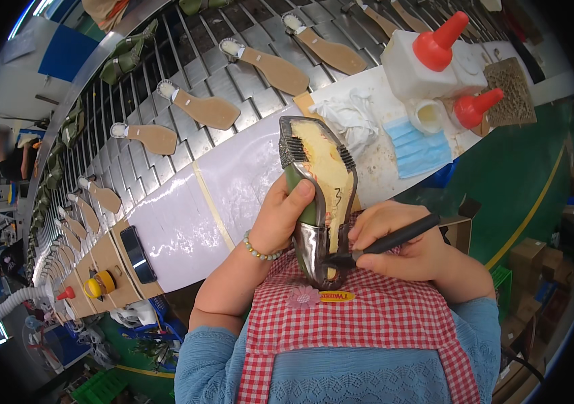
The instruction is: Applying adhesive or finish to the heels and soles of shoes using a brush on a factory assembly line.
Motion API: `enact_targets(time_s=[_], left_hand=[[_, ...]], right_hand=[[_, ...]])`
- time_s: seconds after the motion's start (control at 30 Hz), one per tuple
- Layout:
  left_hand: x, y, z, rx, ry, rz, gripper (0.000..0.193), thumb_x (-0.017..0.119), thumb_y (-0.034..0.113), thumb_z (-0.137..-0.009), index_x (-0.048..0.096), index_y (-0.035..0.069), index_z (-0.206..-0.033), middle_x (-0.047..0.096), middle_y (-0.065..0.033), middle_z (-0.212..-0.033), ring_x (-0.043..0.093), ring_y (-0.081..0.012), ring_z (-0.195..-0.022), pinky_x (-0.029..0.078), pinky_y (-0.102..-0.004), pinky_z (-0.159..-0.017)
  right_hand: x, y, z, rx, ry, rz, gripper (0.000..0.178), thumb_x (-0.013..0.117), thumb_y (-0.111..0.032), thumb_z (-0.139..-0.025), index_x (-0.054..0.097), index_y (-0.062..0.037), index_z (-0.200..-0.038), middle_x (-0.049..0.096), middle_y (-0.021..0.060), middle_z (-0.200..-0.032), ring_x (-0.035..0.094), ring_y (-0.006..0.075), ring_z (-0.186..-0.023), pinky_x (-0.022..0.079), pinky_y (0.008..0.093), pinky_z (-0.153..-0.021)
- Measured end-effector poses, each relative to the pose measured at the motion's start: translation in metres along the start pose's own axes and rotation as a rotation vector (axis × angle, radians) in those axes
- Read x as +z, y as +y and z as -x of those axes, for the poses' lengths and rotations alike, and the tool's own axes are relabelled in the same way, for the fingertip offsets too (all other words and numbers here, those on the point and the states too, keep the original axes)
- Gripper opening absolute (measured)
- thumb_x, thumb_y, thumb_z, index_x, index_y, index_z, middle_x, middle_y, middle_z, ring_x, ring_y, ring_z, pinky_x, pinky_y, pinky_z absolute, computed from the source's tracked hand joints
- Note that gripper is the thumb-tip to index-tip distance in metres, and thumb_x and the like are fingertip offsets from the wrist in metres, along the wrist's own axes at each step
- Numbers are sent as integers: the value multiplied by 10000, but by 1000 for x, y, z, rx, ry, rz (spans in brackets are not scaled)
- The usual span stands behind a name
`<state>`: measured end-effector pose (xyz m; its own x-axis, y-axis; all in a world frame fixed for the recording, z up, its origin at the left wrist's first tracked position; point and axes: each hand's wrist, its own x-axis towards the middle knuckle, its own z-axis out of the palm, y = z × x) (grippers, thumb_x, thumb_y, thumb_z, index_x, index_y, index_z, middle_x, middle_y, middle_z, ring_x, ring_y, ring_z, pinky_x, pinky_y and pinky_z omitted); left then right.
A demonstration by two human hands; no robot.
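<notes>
Left hand (280,219) grips upturned green shoe (319,202), yellowish sole up, silver heel; right hand (401,242) clasps black brush (388,242) at heel.

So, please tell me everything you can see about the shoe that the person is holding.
The shoe is held sole-side up, heel end toward the person and toe end pointing away. Its upper looks green with shiny metallic trim and dark stitched bands near the toe. The bottom is pale yellow and looks rough. The left hand grips its side with the thumb across the edge. The right hand presses a black brush to its heel end, above a red checked apron.
</notes>
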<state>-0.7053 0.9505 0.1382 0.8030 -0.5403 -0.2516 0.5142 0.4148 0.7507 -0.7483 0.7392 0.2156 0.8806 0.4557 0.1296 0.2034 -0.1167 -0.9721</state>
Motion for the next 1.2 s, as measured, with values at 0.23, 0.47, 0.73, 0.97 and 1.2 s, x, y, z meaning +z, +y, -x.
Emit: enact_targets(time_s=[0.23, 0.47, 0.73, 0.97, 1.2], left_hand=[[0, 2, 2, 10, 24, 7, 577, 609, 456, -878, 496, -4, -1208, 607, -75, -1070, 598, -139, -942, 492, -275, -813], [-7, 5, 7, 48, 64, 39, 556, 617, 440, -878, 490, 1, -1194, 615, -76, -1034, 615, -140, -887, 507, -272, -771], [-63, -18, 30, 647, 420, -426, 666, 640, 496, -838, 457, 10, -1255, 584, -98, -1157, 568, -214, -1061, 459, -340, -917], [-77, -54, 61, 737, 438, -1105, 936, 794, 320, -705, 236, 20, -1393, 365, -187, -1367, 400, -285, -1204, 340, -368, -1012], [-70, -60, 73, 584, 456, -1135, 968, 797, 346, -715, 190, 26, -1398, 315, -220, -1382, 380, -303, -1226, 333, -383, -1016]], right_hand=[[2, -7, -8, -157, 113, 274, 184, 772, -60, -688, 643, -32, -815, 646, 82, -802, 646, 255, -804, 499, 333, -708], [1, -10, -7, -59, -46, 49, 158, 753, -46, -723, 643, -22, -833, 647, 117, -854, 637, 230, -835, 491, 315, -734], [1, 14, -15, -11, 425, -479, 188, 650, -14, -823, 591, 7, -1001, 629, 133, -1016, 595, 191, -978, 446, 309, -908], [39, 51, -27, 103, 539, -433, 171, 650, 7, -825, 606, -2, -990, 630, 90, -978, 581, 152, -953, 445, 285, -876], [65, 95, -35, 125, 456, -314, 178, 684, -11, -816, 621, -16, -983, 611, 45, -964, 559, 109, -908, 439, 251, -813]])
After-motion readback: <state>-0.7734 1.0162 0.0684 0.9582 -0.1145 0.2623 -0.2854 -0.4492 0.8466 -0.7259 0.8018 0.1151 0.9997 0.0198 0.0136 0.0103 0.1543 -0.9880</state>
